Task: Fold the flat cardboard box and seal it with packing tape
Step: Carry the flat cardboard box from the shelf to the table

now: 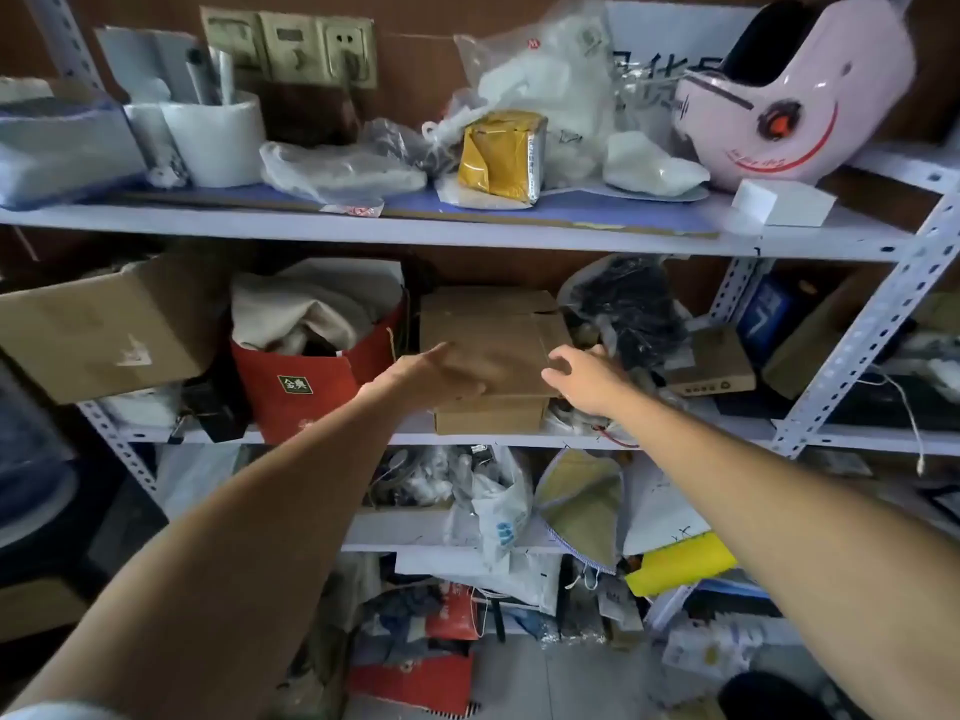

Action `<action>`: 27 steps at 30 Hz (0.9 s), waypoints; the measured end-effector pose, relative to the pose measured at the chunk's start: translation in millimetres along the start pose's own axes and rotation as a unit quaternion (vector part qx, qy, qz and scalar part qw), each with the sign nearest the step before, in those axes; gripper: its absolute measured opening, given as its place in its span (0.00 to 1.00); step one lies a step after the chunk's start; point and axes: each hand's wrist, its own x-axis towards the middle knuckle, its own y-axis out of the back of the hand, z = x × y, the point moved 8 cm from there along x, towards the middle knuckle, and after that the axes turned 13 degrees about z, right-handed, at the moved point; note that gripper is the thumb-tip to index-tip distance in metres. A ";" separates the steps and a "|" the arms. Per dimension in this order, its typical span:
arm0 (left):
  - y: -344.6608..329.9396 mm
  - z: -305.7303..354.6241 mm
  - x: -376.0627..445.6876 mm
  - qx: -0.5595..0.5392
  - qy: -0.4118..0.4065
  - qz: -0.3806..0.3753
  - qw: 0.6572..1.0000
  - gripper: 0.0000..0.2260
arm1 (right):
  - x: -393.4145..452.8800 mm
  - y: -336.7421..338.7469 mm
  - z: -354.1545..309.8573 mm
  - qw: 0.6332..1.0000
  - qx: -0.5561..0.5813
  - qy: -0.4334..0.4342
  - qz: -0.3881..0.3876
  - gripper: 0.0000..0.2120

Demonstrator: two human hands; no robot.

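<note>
Both hands reach the flat cardboard box [493, 335]: left hand [441, 374] open on it, right hand [582, 376] loosely spread beside.

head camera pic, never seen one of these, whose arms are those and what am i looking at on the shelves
The camera sits on a person's head, looking forward and down, so the two bare arms are that person's own. Both hands reach to the middle shelf of a cluttered metal rack. The left hand and the right hand touch a stack of flat cardboard boxes; whether either grips it yet is unclear. Beside the stack stands a red bag stuffed with cloth. On the shelf above sit a pink helmet and a yellow packet. No packing tape is plainly visible.
</note>
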 end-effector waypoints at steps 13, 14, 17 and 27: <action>-13.4 22.2 -56.2 -0.065 -0.020 0.115 0.991 0.39 | -33.6 9.0 29.8 0.985 0.167 0.036 -0.027 0.46; -16.1 26.5 -70.1 -0.072 -0.030 0.121 0.990 0.40 | -49.4 15.2 39.6 0.985 0.171 0.035 -0.013 0.45; -38.2 33.3 -113.4 -0.092 -0.054 0.130 0.986 0.43 | -103.9 22.0 77.5 0.980 0.198 0.012 0.011 0.46; -175.2 96.7 -133.6 -0.088 -0.202 -0.049 0.974 0.45 | -220.7 10.2 210.7 0.958 0.135 -0.236 0.087 0.47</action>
